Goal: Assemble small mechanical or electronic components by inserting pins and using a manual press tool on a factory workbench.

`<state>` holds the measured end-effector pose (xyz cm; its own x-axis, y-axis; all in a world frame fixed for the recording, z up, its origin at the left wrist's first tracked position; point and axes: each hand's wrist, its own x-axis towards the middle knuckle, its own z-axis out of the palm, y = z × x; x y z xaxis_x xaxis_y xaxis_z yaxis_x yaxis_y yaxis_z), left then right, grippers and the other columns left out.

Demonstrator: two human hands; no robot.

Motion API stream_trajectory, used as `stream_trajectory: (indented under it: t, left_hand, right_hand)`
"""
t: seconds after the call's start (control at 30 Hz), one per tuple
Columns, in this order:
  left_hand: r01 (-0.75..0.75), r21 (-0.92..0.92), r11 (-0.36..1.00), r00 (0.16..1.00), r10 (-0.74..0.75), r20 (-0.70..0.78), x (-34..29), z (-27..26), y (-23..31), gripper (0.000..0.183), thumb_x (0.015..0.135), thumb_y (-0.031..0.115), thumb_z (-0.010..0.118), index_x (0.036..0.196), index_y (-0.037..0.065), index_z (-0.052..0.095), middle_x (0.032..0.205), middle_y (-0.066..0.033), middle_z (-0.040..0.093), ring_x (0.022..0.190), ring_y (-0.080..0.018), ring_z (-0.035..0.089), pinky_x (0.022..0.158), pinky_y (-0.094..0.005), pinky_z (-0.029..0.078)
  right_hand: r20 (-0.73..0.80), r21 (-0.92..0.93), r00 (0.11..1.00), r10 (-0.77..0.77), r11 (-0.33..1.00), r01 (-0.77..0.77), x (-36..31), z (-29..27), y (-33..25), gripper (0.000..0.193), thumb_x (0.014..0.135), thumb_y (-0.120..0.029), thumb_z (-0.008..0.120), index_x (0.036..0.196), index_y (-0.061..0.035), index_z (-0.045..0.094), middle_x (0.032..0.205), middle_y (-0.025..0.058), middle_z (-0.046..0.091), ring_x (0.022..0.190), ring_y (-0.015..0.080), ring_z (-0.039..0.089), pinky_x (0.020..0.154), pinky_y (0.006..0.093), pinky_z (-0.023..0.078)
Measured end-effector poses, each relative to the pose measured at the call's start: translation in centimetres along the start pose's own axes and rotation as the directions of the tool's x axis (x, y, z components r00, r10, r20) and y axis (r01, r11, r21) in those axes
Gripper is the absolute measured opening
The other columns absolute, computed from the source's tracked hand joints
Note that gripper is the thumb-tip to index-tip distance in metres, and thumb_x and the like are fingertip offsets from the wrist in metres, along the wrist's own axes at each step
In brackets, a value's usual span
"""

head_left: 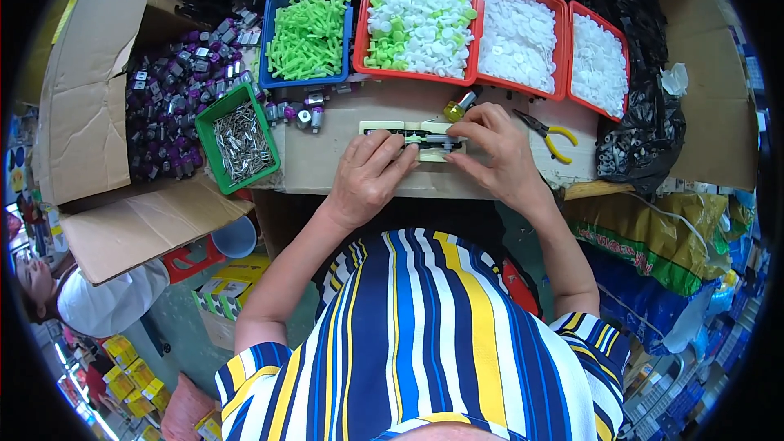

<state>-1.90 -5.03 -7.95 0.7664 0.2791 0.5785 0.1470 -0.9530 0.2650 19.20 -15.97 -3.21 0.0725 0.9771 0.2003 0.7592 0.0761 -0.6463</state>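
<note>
A long, narrow cream-coloured holder [390, 126] lies on the cardboard work surface in front of me. Slim dark, grey and pale green parts [425, 140] lie along its middle; their exact kind is too small to tell. My left hand [369, 178] rests at its left half, fingers bent and thumb tip close to the index finger, with whatever is between them hidden. At the right end, my right hand [505, 157] has thumb and fingers closed about the holder's two long sides. Just beyond this hand lies a short tool with a yellow transparent handle [454, 111].
Yellow-handled pliers [559, 143] lie right. A green tray [214, 147] of metal pins stands left, beside a carton [90, 98] and many purple-and-silver pieces [175, 94]. Behind are a blue tray [346, 49] of green sticks and red trays [475, 24] of white and green plastic parts. A person [106, 298] sits left.
</note>
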Motion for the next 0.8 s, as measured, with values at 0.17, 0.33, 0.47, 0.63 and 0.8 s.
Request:
stream_trajectory:
  t: [0.17,0.33,0.47,0.63,0.8]
  left_hand:
    - [0.023,-0.038,0.999,1.0,-0.024,-0.009,0.2,-0.1,0.1,0.027,0.076,0.013,0.076,0.1,0.003,0.07,0.101,-0.0074,0.062,0.099,-0.0248,0.059,0.082,-0.037,0.048]
    - [0.088,-0.137,0.987,0.993,-0.098,-0.071,1.0,-0.3,0.3,0.025,0.073,0.009,0.078,0.096,0.003,0.07,0.098,-0.0083,0.061,0.096,-0.0274,0.058,0.078,-0.0381,0.049]
    - [0.172,-0.214,0.962,0.979,-0.191,-0.071,2.6,0.0,0.6,0.024,0.072,0.004,0.078,0.095,0.003,0.071,0.092,-0.0084,0.062,0.091,-0.0291,0.058,0.077,-0.0385,0.049]
    - [0.158,-0.25,0.955,0.984,-0.173,-0.041,3.0,0.7,0.3,0.021,0.071,0.0,0.077,0.091,0.003,0.07,0.087,-0.0086,0.062,0.089,-0.0294,0.058,0.076,-0.0384,0.049]
    - [0.124,-0.232,0.965,0.989,-0.14,-0.054,3.0,0.9,0.2,0.019,0.072,-0.001,0.076,0.089,0.001,0.068,0.087,-0.0085,0.061,0.089,-0.0298,0.058,0.075,-0.0381,0.05]
  right_hand:
    - [-0.008,-0.061,1.0,0.004,0.998,-0.004,-0.2,0.5,-0.1,0.032,0.075,-0.011,0.079,0.102,-0.0015,0.066,0.1,0.0121,0.058,0.089,0.0276,0.058,0.075,0.038,0.047]
    - [-0.005,-0.077,1.0,-0.005,0.997,0.005,-0.1,0.6,-0.1,0.031,0.074,-0.011,0.079,0.101,-0.0018,0.067,0.099,0.0117,0.059,0.089,0.0274,0.058,0.074,0.0384,0.046]
    - [-0.017,-0.063,1.0,-0.004,0.998,0.003,-0.1,0.7,0.0,0.03,0.074,-0.01,0.078,0.101,-0.0023,0.067,0.098,0.0112,0.059,0.089,0.027,0.058,0.073,0.038,0.046]
    - [-0.037,-0.078,0.999,0.0,0.997,-0.002,-0.3,0.8,0.0,0.03,0.073,-0.011,0.079,0.1,-0.0027,0.067,0.097,0.0106,0.059,0.087,0.0263,0.057,0.073,0.0376,0.046]
    - [-0.063,-0.098,0.998,-0.008,0.995,0.002,-0.6,1.0,0.1,0.029,0.073,-0.011,0.079,0.099,-0.0034,0.068,0.095,0.01,0.059,0.086,0.0258,0.057,0.072,0.0374,0.046]
